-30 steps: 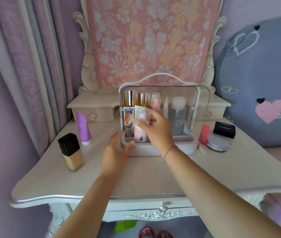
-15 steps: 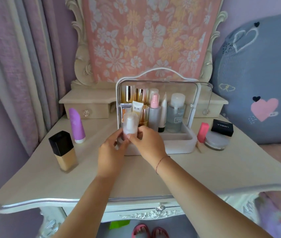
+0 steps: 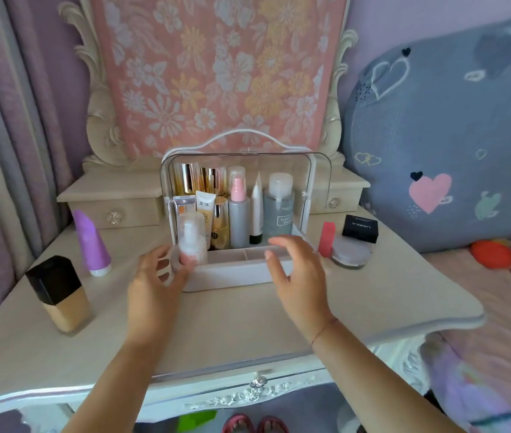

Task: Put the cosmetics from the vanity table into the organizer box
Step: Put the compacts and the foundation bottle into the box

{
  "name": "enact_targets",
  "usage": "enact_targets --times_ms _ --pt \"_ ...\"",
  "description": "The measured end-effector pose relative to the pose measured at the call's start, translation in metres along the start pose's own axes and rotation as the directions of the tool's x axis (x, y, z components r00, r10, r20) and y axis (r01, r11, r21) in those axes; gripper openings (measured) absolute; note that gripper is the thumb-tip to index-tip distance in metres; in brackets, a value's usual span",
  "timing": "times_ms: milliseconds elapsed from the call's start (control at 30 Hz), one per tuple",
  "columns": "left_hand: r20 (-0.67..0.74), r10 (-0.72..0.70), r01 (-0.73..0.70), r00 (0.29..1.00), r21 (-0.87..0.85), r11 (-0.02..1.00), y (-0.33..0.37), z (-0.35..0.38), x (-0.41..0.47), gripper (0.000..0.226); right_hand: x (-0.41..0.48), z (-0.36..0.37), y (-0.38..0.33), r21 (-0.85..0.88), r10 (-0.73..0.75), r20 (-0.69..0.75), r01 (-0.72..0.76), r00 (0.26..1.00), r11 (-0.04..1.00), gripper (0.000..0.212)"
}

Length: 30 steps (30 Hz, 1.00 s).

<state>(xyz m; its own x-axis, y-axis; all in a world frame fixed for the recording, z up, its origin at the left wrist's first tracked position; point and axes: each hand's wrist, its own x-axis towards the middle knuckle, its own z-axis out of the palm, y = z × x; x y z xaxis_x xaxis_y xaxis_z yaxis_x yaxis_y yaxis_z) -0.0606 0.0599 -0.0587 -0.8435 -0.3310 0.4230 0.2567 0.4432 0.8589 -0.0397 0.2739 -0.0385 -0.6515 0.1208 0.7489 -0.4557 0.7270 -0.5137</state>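
Observation:
The white organizer box (image 3: pixel 232 276) stands mid-table with its clear lid raised; several bottles and tubes stand inside. A small translucent pump bottle (image 3: pixel 191 239) stands at its front left corner. My left hand (image 3: pixel 154 282) has spread fingers, and one fingertip touches the bottle's base. My right hand (image 3: pixel 298 270) hovers open over the box's front tray, holding nothing. Left on the table are a foundation bottle with a black cap (image 3: pixel 60 295), a purple tube (image 3: pixel 92 242), a pink stick (image 3: pixel 326 239), a round jar (image 3: pixel 349 253) and a black compact (image 3: pixel 360 228).
The vanity table (image 3: pixel 232 326) has a cloth-covered mirror (image 3: pixel 216 73) at the back and small drawers (image 3: pixel 113 210) on each side. Curtains (image 3: pixel 13 135) hang at the left. A bed with a grey heart cushion (image 3: pixel 451 135) lies at the right.
The small pump bottle went from both hands down to the box's front left corner. My right hand let go and moved right; my left hand's fingers spread.

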Motion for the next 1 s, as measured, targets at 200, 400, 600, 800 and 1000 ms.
enact_targets --times_ms 200,400,600,800,1000 --pt "0.065 0.298 -0.305 0.952 0.190 0.933 0.022 0.013 -0.023 0.018 0.021 -0.069 0.089 -0.199 0.444 -0.106 -0.457 0.890 0.867 0.041" --pt "0.303 0.317 -0.383 0.898 0.188 0.905 0.049 0.055 -0.038 0.028 0.025 -0.068 0.119 -0.332 0.612 0.085 -0.557 0.786 0.761 0.067" --pt "0.329 0.366 -0.446 0.870 0.215 0.869 0.043 0.061 -0.040 0.026 0.029 -0.059 0.118 -0.378 0.598 0.046 -0.540 0.800 0.752 0.058" --pt "0.345 0.397 -0.499 0.850 0.286 0.818 0.040 0.064 -0.040 0.033 0.024 -0.063 0.114 -0.305 0.593 0.028 -0.558 0.805 0.772 0.059" --pt "0.345 0.393 -0.498 0.852 0.306 0.811 0.038 0.065 -0.040 0.034 0.016 -0.067 0.114 -0.353 0.589 0.003 -0.550 0.808 0.757 0.055"
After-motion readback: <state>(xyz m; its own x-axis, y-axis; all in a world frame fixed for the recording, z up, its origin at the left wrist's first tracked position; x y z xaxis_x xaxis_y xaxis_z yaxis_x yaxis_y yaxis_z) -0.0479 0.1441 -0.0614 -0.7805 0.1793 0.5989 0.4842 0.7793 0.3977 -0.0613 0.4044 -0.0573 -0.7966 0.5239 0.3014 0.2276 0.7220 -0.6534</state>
